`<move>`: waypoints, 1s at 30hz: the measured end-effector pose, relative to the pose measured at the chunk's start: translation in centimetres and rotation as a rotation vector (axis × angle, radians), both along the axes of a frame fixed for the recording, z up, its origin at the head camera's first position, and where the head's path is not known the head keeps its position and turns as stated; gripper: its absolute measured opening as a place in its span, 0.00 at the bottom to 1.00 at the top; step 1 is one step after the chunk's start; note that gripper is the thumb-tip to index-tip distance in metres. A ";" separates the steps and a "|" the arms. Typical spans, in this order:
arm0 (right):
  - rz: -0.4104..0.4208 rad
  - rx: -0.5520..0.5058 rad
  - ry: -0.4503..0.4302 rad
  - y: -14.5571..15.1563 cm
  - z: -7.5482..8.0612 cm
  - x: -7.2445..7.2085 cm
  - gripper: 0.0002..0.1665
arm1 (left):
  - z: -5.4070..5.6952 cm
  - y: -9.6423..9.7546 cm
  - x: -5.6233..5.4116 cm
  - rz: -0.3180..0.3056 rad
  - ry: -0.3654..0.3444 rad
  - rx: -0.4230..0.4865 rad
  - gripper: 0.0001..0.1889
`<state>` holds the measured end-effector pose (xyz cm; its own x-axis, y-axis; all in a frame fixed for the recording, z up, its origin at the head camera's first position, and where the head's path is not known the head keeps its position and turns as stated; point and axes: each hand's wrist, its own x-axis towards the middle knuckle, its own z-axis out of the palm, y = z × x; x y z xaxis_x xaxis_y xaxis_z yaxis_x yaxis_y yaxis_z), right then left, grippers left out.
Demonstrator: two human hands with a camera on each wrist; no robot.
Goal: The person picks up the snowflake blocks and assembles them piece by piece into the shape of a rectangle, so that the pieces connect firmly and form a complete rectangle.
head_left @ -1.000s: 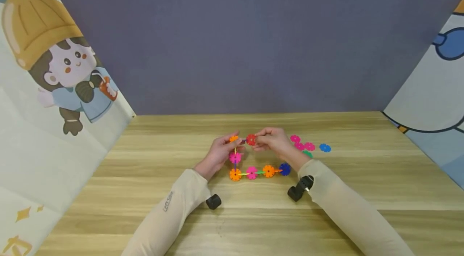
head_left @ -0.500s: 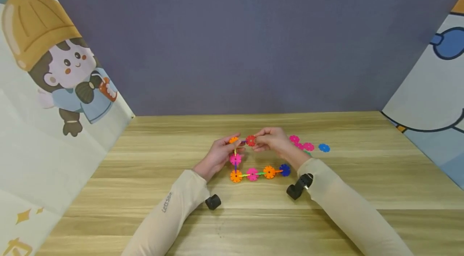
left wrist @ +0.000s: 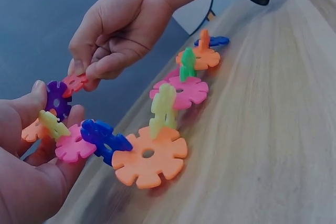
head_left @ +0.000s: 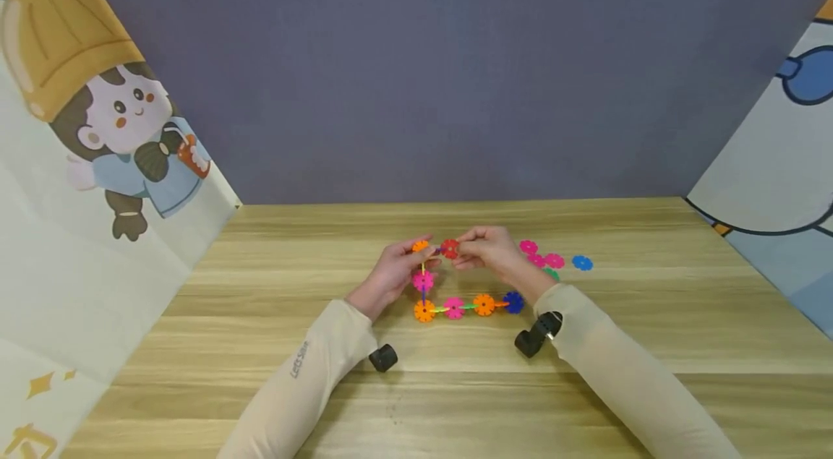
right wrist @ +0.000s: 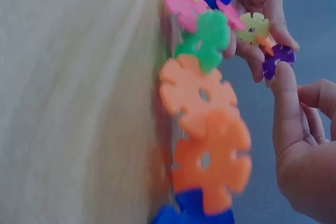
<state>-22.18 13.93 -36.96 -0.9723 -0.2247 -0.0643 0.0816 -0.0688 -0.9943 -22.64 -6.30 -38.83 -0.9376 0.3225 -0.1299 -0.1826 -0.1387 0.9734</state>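
A chain of notched interlocking discs bends in an L on the table. Its near row runs from an orange disc (head_left: pixel 424 311) to a dark blue disc (head_left: pixel 513 302) on the right; its left side rises through a pink disc (head_left: pixel 424 280). At the raised far end, my left hand (head_left: pixel 393 271) grips the chain beside a purple disc (left wrist: pixel 58 99), thumb and fingers around it. My right hand (head_left: pixel 491 251) pinches a red disc (head_left: pixel 450 249) between thumb and fingers, its edge against the purple disc. How deep the two slots meet is hidden.
Loose pink discs (head_left: pixel 529 247), a green disc (head_left: pixel 552 274) and a light blue disc (head_left: pixel 582 263) lie right of my right hand. A grey panel (head_left: pixel 455 83) stands behind the wooden table (head_left: pixel 293 242). Black wrist cameras (head_left: pixel 384 358) hang below both cuffs.
Both hands keep nearly the same place and hold on the chain and the red disc. Only a slight shift of the whole head view shows.
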 end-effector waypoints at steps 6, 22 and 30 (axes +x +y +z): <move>0.038 0.013 -0.014 0.8 -0.2 -0.2 0.12 | 0.0 0.3 -0.2 -0.042 0.009 -0.020 0.25; 0.141 0.136 0.047 3.5 0.4 -0.7 0.26 | -0.2 0.4 -0.4 -0.082 0.000 0.027 0.26; 0.112 0.205 0.067 6.3 -0.1 -1.3 0.29 | -0.3 -0.1 -0.3 -0.063 0.022 0.033 0.25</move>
